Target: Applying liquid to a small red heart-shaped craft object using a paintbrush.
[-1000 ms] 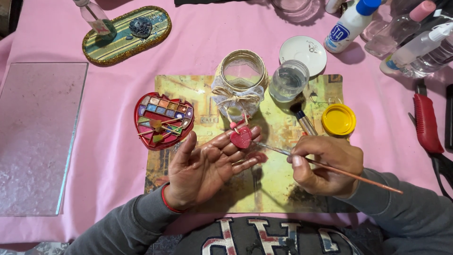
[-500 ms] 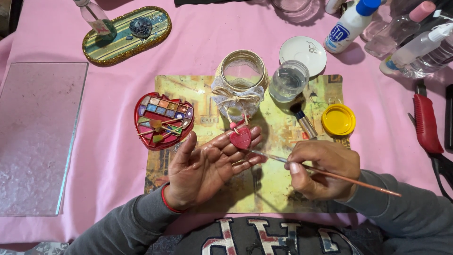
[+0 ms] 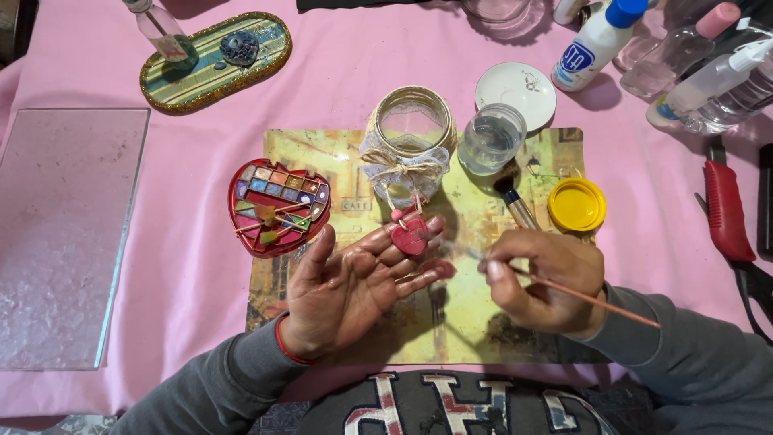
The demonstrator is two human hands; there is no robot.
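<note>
My left hand (image 3: 354,286) lies palm up over the yellow printed mat (image 3: 475,322), fingers spread. A small red heart charm (image 3: 411,236) rests on its fingertips, tied by string to the lace-wrapped glass jar (image 3: 409,137) just behind. My right hand (image 3: 541,282) grips a thin paintbrush (image 3: 588,298), its blurred tip pointing left toward the heart charm. A red heart-shaped palette (image 3: 276,205) of small colour pans sits left of the left hand.
A glass of water (image 3: 492,138), a white saucer (image 3: 516,90), a yellow lid (image 3: 577,204) and a thicker brush (image 3: 515,201) lie behind the right hand. Bottles (image 3: 600,40) stand at the back right, a red tool (image 3: 729,211) at right, a glass pane (image 3: 64,234) at left.
My right hand has drawn the paintbrush slightly up and left, its tip moving over the heart charm. The left hand has stayed still.
</note>
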